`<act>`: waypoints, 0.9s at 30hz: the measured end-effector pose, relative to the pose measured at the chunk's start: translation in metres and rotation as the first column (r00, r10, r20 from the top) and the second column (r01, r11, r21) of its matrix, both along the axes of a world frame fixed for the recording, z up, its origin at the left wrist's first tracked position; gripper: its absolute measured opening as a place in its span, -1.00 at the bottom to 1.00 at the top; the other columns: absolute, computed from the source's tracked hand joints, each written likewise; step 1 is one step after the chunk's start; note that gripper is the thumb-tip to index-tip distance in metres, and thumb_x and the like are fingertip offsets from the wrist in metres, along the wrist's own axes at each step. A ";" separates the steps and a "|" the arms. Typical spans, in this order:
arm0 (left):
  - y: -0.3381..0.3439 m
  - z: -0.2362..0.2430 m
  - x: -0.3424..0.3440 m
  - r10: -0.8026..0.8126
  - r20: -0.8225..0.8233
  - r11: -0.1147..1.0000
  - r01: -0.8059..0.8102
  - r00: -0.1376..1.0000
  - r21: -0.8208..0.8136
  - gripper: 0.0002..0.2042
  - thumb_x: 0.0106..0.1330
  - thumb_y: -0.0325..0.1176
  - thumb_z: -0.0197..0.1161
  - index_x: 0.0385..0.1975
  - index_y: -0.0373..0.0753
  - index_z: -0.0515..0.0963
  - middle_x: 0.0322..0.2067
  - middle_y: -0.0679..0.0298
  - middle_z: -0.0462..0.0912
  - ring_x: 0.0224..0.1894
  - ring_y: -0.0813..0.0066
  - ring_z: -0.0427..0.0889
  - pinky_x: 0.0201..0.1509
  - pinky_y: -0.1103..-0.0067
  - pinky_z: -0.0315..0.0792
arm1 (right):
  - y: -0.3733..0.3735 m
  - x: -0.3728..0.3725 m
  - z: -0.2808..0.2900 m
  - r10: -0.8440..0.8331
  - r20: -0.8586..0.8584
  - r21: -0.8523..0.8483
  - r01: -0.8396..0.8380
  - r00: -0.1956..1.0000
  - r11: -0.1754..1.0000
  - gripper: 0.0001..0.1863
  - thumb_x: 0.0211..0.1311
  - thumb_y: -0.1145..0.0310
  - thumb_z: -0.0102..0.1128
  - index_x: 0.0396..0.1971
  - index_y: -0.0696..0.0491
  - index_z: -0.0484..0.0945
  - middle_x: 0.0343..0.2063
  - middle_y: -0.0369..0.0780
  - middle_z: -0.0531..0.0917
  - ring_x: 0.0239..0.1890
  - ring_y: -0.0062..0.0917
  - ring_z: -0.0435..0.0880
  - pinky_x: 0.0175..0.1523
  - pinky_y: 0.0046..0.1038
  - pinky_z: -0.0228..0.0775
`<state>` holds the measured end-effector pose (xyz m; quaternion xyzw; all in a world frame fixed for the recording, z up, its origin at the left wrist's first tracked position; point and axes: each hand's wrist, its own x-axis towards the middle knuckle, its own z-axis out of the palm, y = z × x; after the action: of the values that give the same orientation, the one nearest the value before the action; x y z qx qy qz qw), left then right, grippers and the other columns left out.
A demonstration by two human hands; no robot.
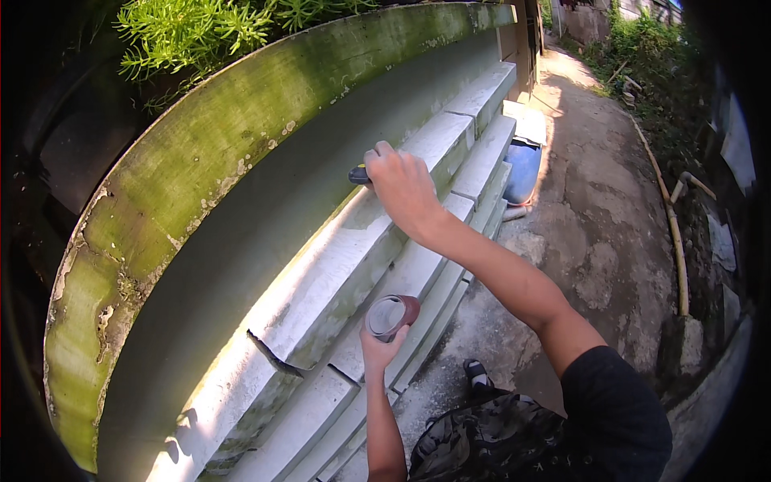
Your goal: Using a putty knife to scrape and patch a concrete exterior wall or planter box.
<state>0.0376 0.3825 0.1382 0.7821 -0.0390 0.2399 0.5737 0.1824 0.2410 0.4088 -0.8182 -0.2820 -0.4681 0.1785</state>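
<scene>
My right hand [403, 186] grips a small dark tool with a yellow detail [358, 175], held over the top row of stacked white blocks [317, 277] beside a grey wall face [225, 241]. I cannot make out the tool's working end. Below it, my left hand [377, 341] holds a loosely coiled roll [408, 309], red-brown outside and pale grey inside, like sandpaper, over the lower row of blocks. The blocks have greenish stains and dark gaps between them.
A mossy curved ledge [161, 201] with a leafy plant [185, 36] runs above the wall. Beyond the blocks stands a blue barrel [522, 173] under white pieces. A cracked concrete path [602, 233] runs along the right, edged by poles [671, 225] and rubble.
</scene>
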 end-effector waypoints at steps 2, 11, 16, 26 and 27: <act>-0.005 0.004 0.001 -0.012 0.008 1.000 0.012 1.000 -0.018 -0.41 -0.01 -0.36 0.56 0.04 -0.40 0.48 -0.04 0.06 0.65 0.04 0.32 0.63 0.17 0.44 0.46 | -0.025 0.038 0.011 -0.117 -0.016 0.006 0.117 0.993 0.993 -0.95 0.04 0.55 0.23 -0.55 0.15 0.55 -0.41 -0.09 0.58 -0.38 -0.27 0.72 -0.37 -0.33 0.61; -0.002 -0.001 0.002 -0.041 0.009 0.999 0.041 0.999 -0.001 -0.41 -0.01 -0.38 0.55 0.05 -0.38 0.48 -0.03 0.07 0.66 0.01 0.33 0.65 0.14 0.42 0.47 | -0.015 -0.080 0.009 0.195 0.157 -0.065 -0.187 0.968 0.980 -0.86 -0.13 0.50 0.27 -0.53 0.12 0.49 -0.43 -0.20 0.50 -0.43 -0.46 0.62 -0.41 -0.49 0.52; -0.026 0.023 0.004 -0.124 -0.252 0.878 -0.012 0.960 -0.478 -0.39 -0.03 -0.34 0.55 0.06 -0.37 0.49 -0.04 0.09 0.66 -0.01 0.34 0.66 0.08 0.39 0.49 | 0.002 -0.140 -0.006 0.283 0.098 -0.251 -0.252 0.954 0.935 -0.85 -0.13 0.46 0.23 -0.48 0.13 0.51 -0.44 -0.25 0.48 -0.38 -0.56 0.61 -0.38 -0.63 0.51; 0.004 -0.005 0.004 -0.025 0.019 0.998 0.024 1.000 0.055 -0.39 0.00 -0.31 0.55 0.08 -0.36 0.48 -0.03 0.03 0.65 0.04 0.24 0.65 0.16 0.43 0.47 | -0.057 0.016 0.007 -0.070 -0.134 0.001 0.071 0.989 0.997 -0.85 0.04 0.49 0.36 -0.43 0.19 0.55 -0.33 -0.03 0.58 -0.27 -0.15 0.69 -0.24 -0.19 0.56; 0.003 -0.005 0.005 -0.010 0.030 0.999 0.009 0.999 0.037 -0.39 0.00 -0.31 0.55 0.08 -0.36 0.48 -0.03 0.03 0.65 0.04 0.24 0.65 0.16 0.43 0.47 | -0.081 0.051 0.010 -0.158 -0.136 0.024 0.162 0.978 0.986 -0.83 -0.01 0.49 0.41 -0.45 0.23 0.59 -0.33 0.04 0.62 -0.25 -0.07 0.69 -0.20 -0.13 0.55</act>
<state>0.0424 0.3855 0.1331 0.7886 -0.0558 0.2484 0.5597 0.2331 0.1600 0.4187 -0.8645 -0.1945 -0.4300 0.1730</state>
